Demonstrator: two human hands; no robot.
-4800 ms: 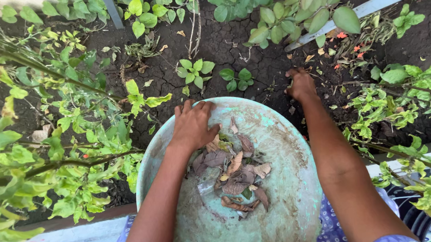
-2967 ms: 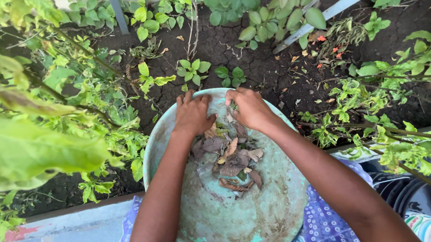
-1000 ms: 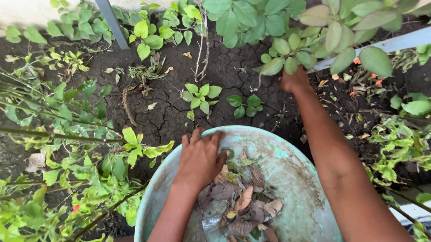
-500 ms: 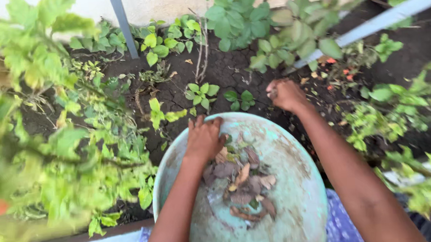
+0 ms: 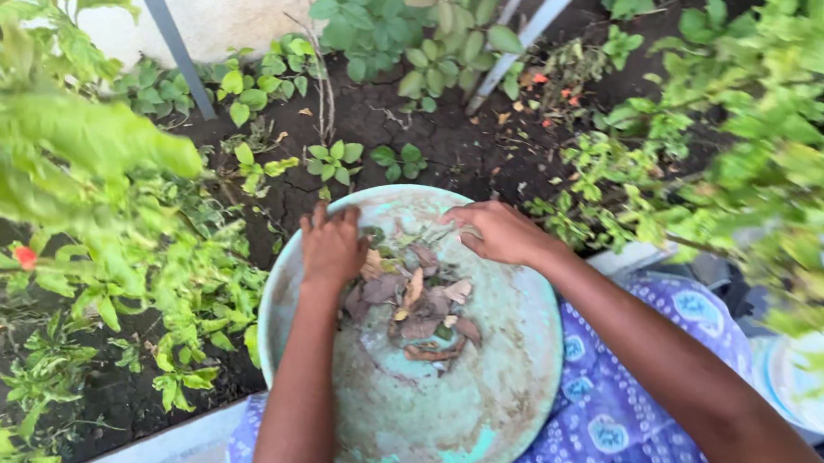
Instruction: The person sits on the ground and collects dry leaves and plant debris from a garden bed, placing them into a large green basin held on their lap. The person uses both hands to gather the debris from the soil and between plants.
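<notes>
Leaves, dry, brown and curled (image 5: 416, 303), lie heaped in the upper middle of the wide, round, pale-green metal basin (image 5: 498, 388), whose inside is scuffed and stained with dirt. The left hand (image 5: 332, 246) rests palm down at the far left of the basin, fingers together and flat, its heel touching the heap's edge; it clamps nothing. The right hand (image 5: 493, 231) sits over the basin's far right rim with fingers loosely curled; whether it pinches a leaf cannot be told. The heap lies between the two hands, nearer the left. The near half of the basin is bare metal. The basin rests on a blue-purple patterned cloth (image 5: 633, 409). Beyond its far rim lies dark cracked soil (image 5: 455, 153) with small green seedlings (image 5: 334, 160), and leafy shrubs (image 5: 95, 184) crowd close on both sides of the basin.
</notes>
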